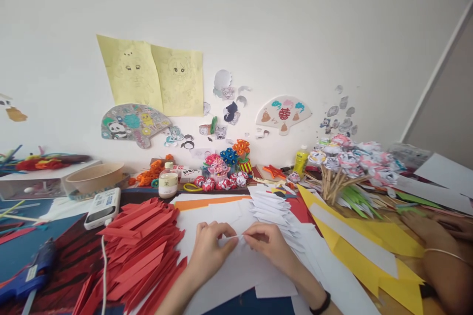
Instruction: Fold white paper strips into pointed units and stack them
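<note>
Both hands meet low in the middle of the counter (66,266). The left hand (209,251) and the right hand (268,243) each pinch an end of a small white paper strip (239,237), fingertips nearly touching, so the grip on both sides is narrow and closed on that piece. Held just above the white sheets (221,221), the strip has a flat backing right under it, which suits pressing a crease.

Just left of the hands lies a fanned heap of red folded strips (140,251), and just beyond the right hand a stack of white folded strips (273,209); both sit within easy reach, sorted by colour. A white power bank (101,206) rests at the far edge of the red heap, its cable trailing toward the near side. A blue glue gun (33,273) lies at the near left, well apart from the paper.

Far right, paper flowers on sticks (347,162) stand bunched above yellow paper (369,251). Another person's arm (439,256), with a thin bangle, rests on the right edge.
</note>
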`<state>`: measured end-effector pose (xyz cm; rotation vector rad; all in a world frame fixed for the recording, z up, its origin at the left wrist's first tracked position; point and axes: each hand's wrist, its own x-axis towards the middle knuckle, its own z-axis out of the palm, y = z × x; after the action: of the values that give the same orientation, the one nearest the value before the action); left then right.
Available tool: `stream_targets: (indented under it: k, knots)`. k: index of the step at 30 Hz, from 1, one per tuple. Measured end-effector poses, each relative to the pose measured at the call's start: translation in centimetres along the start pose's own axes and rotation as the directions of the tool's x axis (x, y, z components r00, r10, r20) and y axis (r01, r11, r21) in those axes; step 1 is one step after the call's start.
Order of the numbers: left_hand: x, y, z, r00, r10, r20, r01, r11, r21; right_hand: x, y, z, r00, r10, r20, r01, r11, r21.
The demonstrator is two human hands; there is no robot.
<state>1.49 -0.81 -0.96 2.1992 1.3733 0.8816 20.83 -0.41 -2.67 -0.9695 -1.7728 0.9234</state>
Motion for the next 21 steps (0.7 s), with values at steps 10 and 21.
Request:
stream_targets:
  k: [10, 21]
  knots:
    - [-0.12, 0.71, 0.06, 0.999, 0.043, -0.001, -0.043, 0.999, -0.023, -0.13, -0.25, 0.32, 0.999, -0.025, -0.030, 0.024, 0.999, -0.044]
    - [-0.19, 0.93, 0.43, 0.997, 0.074, -0.020, -0.075, 0.995, -0.060, 0.02, -0.11, 0.43, 0.999, -0.013, -0.051, 0.016, 0.998, 0.060]
